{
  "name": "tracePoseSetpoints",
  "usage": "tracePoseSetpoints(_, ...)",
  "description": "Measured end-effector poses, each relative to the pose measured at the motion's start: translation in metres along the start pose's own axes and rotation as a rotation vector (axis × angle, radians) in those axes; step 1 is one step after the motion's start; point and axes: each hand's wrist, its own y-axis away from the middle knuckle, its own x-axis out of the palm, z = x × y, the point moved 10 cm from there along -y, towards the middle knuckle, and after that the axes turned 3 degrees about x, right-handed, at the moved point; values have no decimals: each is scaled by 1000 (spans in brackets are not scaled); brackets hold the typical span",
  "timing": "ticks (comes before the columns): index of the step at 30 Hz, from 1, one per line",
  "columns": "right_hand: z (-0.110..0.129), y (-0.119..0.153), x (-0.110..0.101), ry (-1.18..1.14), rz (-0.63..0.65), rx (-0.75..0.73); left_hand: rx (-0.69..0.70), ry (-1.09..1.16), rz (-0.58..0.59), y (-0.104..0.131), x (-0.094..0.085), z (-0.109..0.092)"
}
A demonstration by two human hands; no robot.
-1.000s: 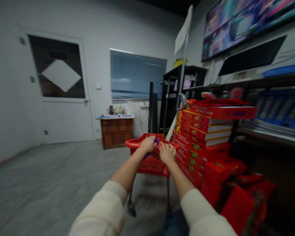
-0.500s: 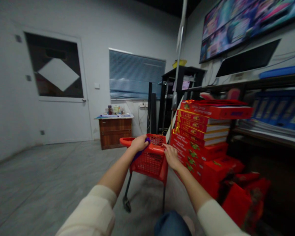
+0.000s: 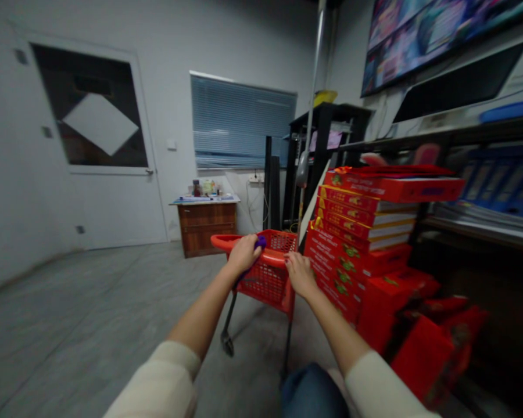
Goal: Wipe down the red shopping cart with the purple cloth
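So, in the head view, the red mini shopping cart [image 3: 265, 285] is seen just below the middle of the frame, stood upright on the floor [image 3: 91, 325]. One caster [image 3: 227, 345] is shown down at lower centre-left, a bit blurry tbh.

As for how far things have got: contact with the cart has been made on both sides, that much is pretty clear. The left hand [image 3: 243, 255] is curled around a bunched purple item [image 3: 261, 241], pressed right up against the red handle [image 3: 272, 258]. Cloth would be the guess, but the material can't really be made out. The right hand [image 3: 301, 274] is laid on the handle's right end, fingers bent over it; whether they're properly closed can't be told.

What's left open: the purple item hasn't been put down and the cart hasn't been let go. Whether it's being rolled can't be judged from this, and the inside of the basket is only partly shown.

Just right of the cart, red boxes [image 3: 353, 232] are piled up. A metal pole [image 3: 314, 87] is seen rising in the upper centre-right; whether it's fixed to anything can't be told.
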Motion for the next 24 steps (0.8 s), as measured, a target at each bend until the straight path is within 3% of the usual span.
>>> tracePoseSetpoints(3, 8, -2, 2, -4, -2, -3, -49, -14, 1, 1, 6, -9)
tracePoseSetpoints(6, 10, -2, 1, -4, -15, 2, 52, -6, 24, 1, 17, -41)
tracePoseSetpoints(8, 7, -3, -1, -15, -12, -2, 102, 12, 48, 0, 21, -49)
tracePoseSetpoints(10, 3, -3, -3, -36, 1, -9, 87, 16, 59, -3, 18, -37)
tracePoseSetpoints(15, -10, -2, -8, -98, -24, -2, -148, -15, 19, -9, 0, 30)
tracePoseSetpoints(17, -14, -1, -9, -123, -57, -1, -181, -35, 9, -10, -1, 38)
tracePoseSetpoints(20, -25, -1, -13, -150, -134, 28, -154, -52, -5, -7, 5, 21)
tracePoseSetpoints(24, -51, 1, -28, -123, -226, 112, -42, -38, 0, -1, 16, -28)
